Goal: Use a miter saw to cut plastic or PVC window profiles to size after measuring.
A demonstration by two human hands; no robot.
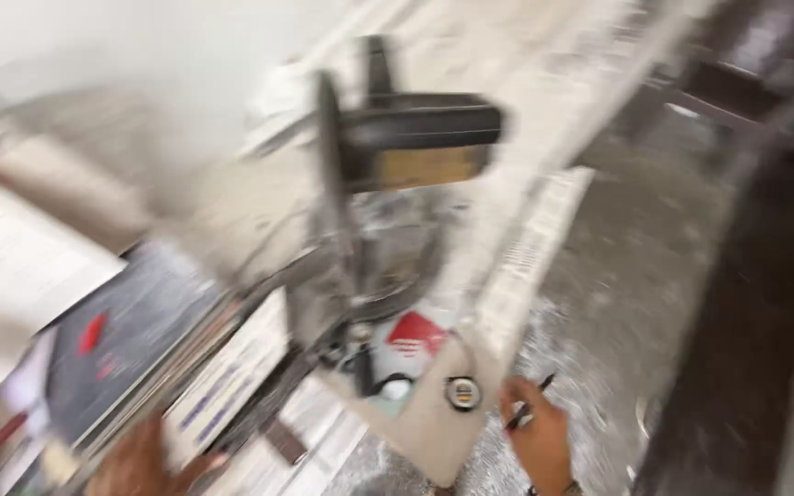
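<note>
The right hand (537, 439) was closed around a slim black pen (527, 404), at five o'clock of the frame, just beside a small round tape measure (462, 393) lying on the pale dusty table (434, 441). The pen looked light and stiff, best pinched mid-barrel. The left hand (140, 464), at seven o'clock, lay flat and spread on stacked printed boards (130, 340). A grey mitre saw with a black handle (397, 147) stood at twelve o'clock; open concrete floor (636, 276) lay at three o'clock
</note>
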